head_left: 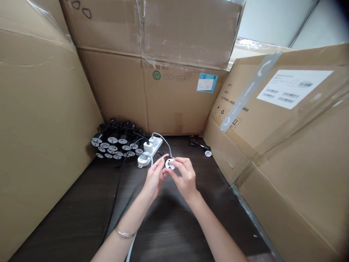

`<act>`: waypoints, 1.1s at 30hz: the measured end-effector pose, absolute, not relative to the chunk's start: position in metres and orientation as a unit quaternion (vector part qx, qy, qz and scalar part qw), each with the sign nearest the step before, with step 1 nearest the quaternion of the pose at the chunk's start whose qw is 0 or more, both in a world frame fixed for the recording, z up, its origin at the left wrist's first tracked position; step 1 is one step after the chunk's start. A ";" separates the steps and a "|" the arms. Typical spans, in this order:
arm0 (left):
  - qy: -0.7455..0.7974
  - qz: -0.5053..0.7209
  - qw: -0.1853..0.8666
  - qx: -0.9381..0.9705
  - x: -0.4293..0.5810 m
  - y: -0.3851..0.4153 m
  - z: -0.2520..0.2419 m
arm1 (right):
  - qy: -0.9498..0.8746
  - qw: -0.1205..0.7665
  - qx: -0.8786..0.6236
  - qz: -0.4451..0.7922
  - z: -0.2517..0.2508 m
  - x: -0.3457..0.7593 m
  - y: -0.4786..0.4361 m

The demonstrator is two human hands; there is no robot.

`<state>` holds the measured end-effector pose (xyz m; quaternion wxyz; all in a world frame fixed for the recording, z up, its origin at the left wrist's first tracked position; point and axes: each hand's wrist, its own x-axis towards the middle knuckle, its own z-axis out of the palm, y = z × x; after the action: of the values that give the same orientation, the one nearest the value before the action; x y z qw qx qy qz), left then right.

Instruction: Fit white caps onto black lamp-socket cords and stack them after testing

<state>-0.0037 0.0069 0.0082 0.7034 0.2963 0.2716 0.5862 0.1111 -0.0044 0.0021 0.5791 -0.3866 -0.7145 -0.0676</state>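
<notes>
Between my two hands, near the middle of the head view, is a small black device with a round white end face [170,165] that has dark slots in it. My left hand [155,178] is closed around its left side, with the fingers curled behind it. From the right, my right hand [187,176] touches the white face with its fingertips and thumb. Most of the device's black body is hidden by the fingers. Just behind my left hand lies a white power strip [143,159] with white plugs in it.
Several black devices with white round ends [112,139] are stacked at the back left. Another one [208,153] lies at the right by a cardboard box [256,134]. A black cable [117,194] runs along the dark tabletop [169,233]. Large cartons [114,83] stand behind and left.
</notes>
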 end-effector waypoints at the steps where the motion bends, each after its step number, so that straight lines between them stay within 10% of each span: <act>1: 0.273 0.586 0.703 0.295 -0.004 0.007 0.008 | -0.714 0.581 -0.384 -0.071 0.002 0.111 -0.005; 33: 0.224 0.599 0.720 0.269 -0.006 0.010 0.008 | -0.756 0.539 -0.371 -0.027 -0.010 0.105 0.002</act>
<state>-0.0062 0.0100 0.0076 0.7201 0.2690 0.2236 0.5993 0.1045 0.0017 -0.0101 0.5386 -0.3711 -0.7560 -0.0274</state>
